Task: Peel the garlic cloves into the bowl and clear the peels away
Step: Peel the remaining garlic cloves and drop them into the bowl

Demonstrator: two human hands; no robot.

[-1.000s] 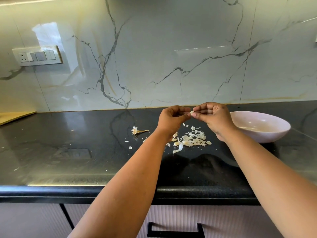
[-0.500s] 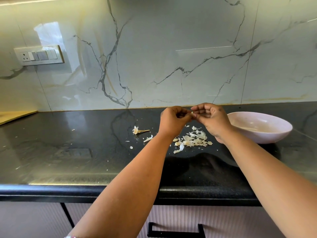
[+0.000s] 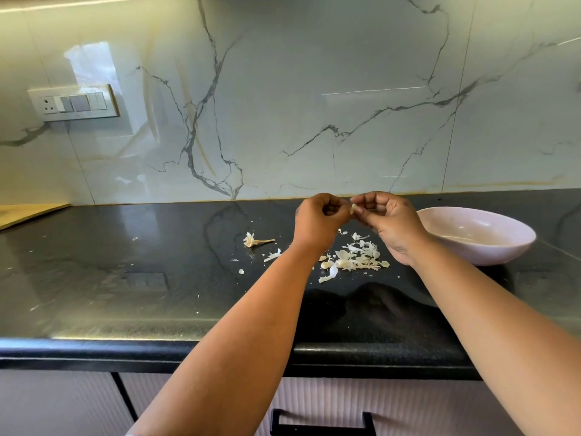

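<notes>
Both hands are raised together above the black table (image 3: 132,297), just left of the pink bowl (image 3: 481,247). The right hand (image 3: 393,225) has a narrow grip: thumb and forefinger pinch a small pale garlic clove (image 3: 353,209) at their tips, the other fingers curled beneath. The left hand (image 3: 317,223) is curled too, its fingertips meeting the clove from the other side, though whether it pinches the clove itself or a bit of skin cannot be told. The clove thus sits right between the two grips, higher than the bowl's rim and a little left of it.

Below the hands, on the table and just left of the bowl, lies a loose heap of peels (image 3: 355,261), white and papery. Further left of the bowl, beyond the heap, rests the dried garlic stem (image 3: 256,241) with its frayed root end, and small flakes lie scattered around it. The bowl stands upright; what it holds cannot be made out.
</notes>
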